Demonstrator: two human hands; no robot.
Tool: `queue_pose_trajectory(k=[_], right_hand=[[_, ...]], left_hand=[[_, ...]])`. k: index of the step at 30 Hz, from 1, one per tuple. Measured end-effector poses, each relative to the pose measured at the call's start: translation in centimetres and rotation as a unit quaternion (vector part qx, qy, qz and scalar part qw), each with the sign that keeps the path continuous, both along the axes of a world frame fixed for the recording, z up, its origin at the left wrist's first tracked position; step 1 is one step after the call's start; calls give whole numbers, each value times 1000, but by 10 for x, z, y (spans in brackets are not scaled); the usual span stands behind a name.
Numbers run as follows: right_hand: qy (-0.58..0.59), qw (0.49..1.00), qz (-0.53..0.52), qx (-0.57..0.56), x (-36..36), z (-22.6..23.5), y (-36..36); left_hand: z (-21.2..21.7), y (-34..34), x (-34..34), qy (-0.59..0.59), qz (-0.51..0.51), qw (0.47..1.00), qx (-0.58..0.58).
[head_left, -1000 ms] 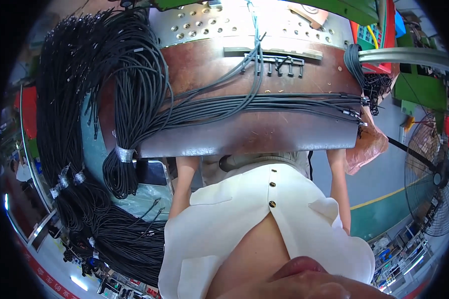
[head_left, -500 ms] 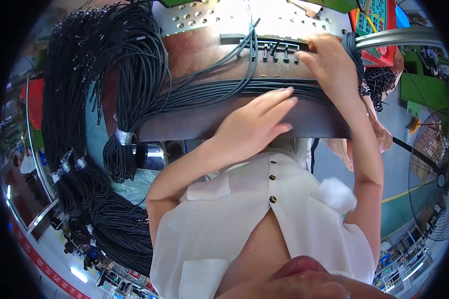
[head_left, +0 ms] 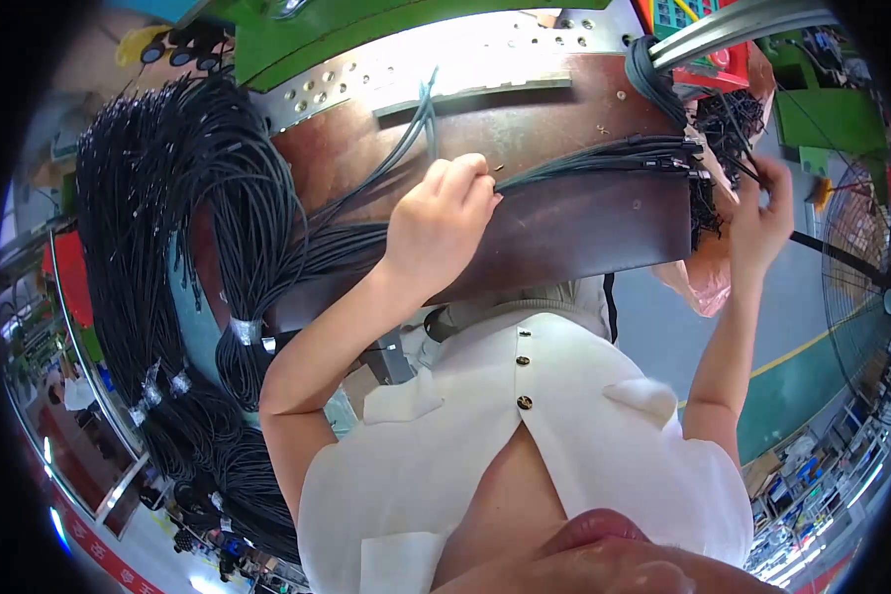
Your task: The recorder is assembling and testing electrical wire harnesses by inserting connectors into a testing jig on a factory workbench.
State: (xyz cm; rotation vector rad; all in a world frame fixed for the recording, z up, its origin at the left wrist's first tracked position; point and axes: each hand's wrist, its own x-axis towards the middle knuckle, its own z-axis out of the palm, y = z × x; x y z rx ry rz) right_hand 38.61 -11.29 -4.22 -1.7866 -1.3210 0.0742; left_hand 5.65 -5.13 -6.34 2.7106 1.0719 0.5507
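Note:
A brown work board (head_left: pixel 564 228) lies in front of me with a bundle of black cables (head_left: pixel 604 158) stretched across it. My left hand (head_left: pixel 441 223) rests on the middle of the board, its fingers closed around those cables where they fan out. My right hand (head_left: pixel 762 218) is up at the board's right edge, fingertips pinched on a thin black cable among the loose cable ends (head_left: pixel 713 129) that hang there. My white buttoned shirt (head_left: pixel 525 445) fills the lower part of the view.
Thick taped bundles of black cables (head_left: pixel 178 257) hang at the left. A perforated metal plate (head_left: pixel 386 74) and a green machine frame (head_left: pixel 366 25) sit behind the board. A pink plastic bag (head_left: pixel 698 287) hangs under its right edge. A fan (head_left: pixel 871 297) stands at the right.
Both hands rose from below the board onto it. The left hand then slid to the middle and closed on the cables. The right hand moved out to the right edge.

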Motion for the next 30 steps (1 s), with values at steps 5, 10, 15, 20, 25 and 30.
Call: queue_pose_trajectory(k=[5,10,15,20,25,30], right_hand=[[-39,991,-109,64,6,-41,-61],[-225,969,74,-68,-67,-43,-52],[218,968,108,-68,-44,-33,-48],[550,823,123,67,-54,2,5],[523,807,247,-121,-110,2,39],[491,801,296,-170,-129,8,72]], left_hand=[[38,26,5,-94,46,938,-331],[61,71,72,-40,-108,692,-712],[34,48,120,-181,-106,652,-728],[42,-5,100,-258,-3,668,-698],[36,-34,56,-410,81,630,-655],[22,-53,31,-497,136,566,-644]])
